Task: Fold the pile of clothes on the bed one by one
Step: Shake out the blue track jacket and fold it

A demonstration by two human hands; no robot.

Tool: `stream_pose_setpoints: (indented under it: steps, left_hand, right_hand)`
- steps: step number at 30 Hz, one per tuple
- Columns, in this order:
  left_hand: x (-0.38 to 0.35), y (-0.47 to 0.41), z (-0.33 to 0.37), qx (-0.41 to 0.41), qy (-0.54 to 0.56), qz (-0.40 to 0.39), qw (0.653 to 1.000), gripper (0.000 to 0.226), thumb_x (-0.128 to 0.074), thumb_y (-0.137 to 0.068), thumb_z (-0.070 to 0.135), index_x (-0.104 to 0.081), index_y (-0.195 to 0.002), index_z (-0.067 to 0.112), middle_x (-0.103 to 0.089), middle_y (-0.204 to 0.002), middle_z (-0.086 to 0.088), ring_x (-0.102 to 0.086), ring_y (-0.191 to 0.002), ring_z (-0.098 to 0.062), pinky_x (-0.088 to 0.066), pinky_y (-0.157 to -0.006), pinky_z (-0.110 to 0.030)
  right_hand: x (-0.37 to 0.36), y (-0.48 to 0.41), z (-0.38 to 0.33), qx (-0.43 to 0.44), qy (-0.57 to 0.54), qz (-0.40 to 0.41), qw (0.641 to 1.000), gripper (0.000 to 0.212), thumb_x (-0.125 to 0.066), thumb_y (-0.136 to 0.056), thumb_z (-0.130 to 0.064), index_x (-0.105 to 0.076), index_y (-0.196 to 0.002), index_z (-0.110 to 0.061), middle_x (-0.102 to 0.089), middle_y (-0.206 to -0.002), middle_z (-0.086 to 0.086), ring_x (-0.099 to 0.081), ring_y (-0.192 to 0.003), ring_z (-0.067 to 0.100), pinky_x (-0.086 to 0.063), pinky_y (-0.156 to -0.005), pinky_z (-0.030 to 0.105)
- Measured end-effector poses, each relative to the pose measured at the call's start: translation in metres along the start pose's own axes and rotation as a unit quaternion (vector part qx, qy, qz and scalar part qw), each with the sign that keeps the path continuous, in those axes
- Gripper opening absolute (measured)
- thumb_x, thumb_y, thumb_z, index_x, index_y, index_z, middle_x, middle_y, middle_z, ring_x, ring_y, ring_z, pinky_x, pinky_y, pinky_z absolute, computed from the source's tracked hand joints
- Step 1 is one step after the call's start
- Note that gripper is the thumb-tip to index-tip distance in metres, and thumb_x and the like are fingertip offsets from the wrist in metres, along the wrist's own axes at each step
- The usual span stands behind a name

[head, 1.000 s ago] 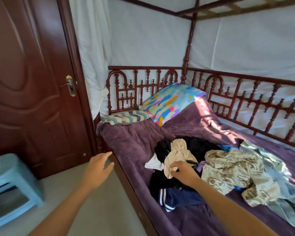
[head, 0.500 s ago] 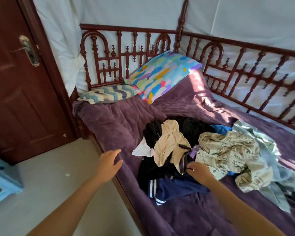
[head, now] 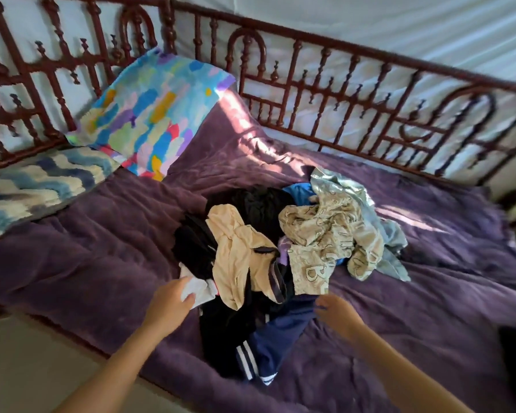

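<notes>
A pile of clothes lies in the middle of the bed on a purple blanket [head: 96, 251]. On top is a beige garment [head: 236, 257], over a black garment [head: 256, 204]. A navy garment with white stripes [head: 277, 338] hangs toward the near edge. A cream patterned garment [head: 319, 234] and a pale blue garment [head: 349, 189] sit on the right side. My left hand [head: 169, 304] closes on a white garment [head: 201, 289] at the pile's left edge. My right hand [head: 337, 314] hovers with fingers apart just right of the navy garment, below the cream one.
A multicoloured pillow [head: 152, 114] leans on the carved red-brown bed rail [head: 340, 93] at the head; a blue chevron pillow [head: 36, 183] lies to its left. White curtain hangs behind the rail. Pale floor [head: 27, 368] shows at bottom left, along the bed's near edge.
The view has swung down and right, so the door is out of sight. My left hand moved from beside the bed onto the white garment. My right hand came off the beige garment.
</notes>
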State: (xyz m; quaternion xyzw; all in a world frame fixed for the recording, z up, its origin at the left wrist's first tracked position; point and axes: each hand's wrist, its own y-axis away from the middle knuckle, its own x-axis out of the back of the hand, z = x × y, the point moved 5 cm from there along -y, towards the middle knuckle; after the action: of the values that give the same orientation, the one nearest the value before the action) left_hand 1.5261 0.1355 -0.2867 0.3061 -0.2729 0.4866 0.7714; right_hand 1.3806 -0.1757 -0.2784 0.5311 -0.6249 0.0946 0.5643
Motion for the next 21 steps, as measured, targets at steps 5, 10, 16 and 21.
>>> stream_pose_setpoints:
  steps: [5, 10, 16, 21]
  left_hand:
    - [-0.072, -0.036, 0.040, -0.067, -0.050, -0.118, 0.990, 0.032, -0.052, -0.091, 0.020, -0.055, -0.120, 0.006, -0.060, -0.111, -0.009, -0.052, -0.110, -0.028, -0.042, -0.093, -0.036]
    - [-0.163, -0.038, 0.100, -0.155, -0.107, -0.223, 0.956, 0.045, -0.050, -0.093, 0.028, -0.044, -0.136, 0.015, -0.051, -0.132, -0.005, -0.044, -0.125, -0.023, -0.037, -0.100, -0.030]
    - [-0.232, -0.045, 0.130, -0.142, -0.200, -0.288, 0.926, 0.045, -0.046, -0.095, 0.031, -0.040, -0.137, 0.016, -0.045, -0.136, -0.004, -0.042, -0.126, -0.022, -0.040, -0.099, -0.034]
    - [-0.268, -0.058, 0.116, -0.096, -0.263, -0.305, 0.910, 0.048, -0.046, -0.095, 0.032, -0.034, -0.139, 0.015, -0.039, -0.140, -0.005, -0.038, -0.129, -0.024, -0.038, -0.100, -0.035]
  right_hand:
    - [0.001, 0.033, 0.047, -0.092, -0.059, 0.032, 0.994, 0.029, -0.053, -0.092, -0.025, -0.041, -0.069, -0.039, -0.047, -0.073, -0.008, -0.049, -0.081, 0.010, -0.040, -0.060, 0.008]
    - [-0.007, 0.048, 0.118, -0.179, -0.136, 0.048, 0.973, 0.042, -0.064, -0.084, -0.012, -0.047, -0.056, -0.038, -0.055, -0.074, -0.011, -0.055, -0.063, -0.012, -0.037, -0.064, 0.011]
    - [-0.034, 0.015, 0.147, -0.177, -0.149, 0.007, 0.973, 0.030, -0.056, -0.084, -0.012, -0.046, -0.057, -0.022, -0.051, -0.070, -0.010, -0.053, -0.084, 0.012, -0.036, -0.070, 0.022]
    - [-0.059, -0.016, 0.158, -0.157, -0.188, -0.045, 0.968, 0.018, -0.052, -0.085, -0.013, -0.053, -0.073, -0.025, -0.056, -0.089, -0.002, -0.056, -0.091, 0.016, -0.041, -0.073, 0.027]
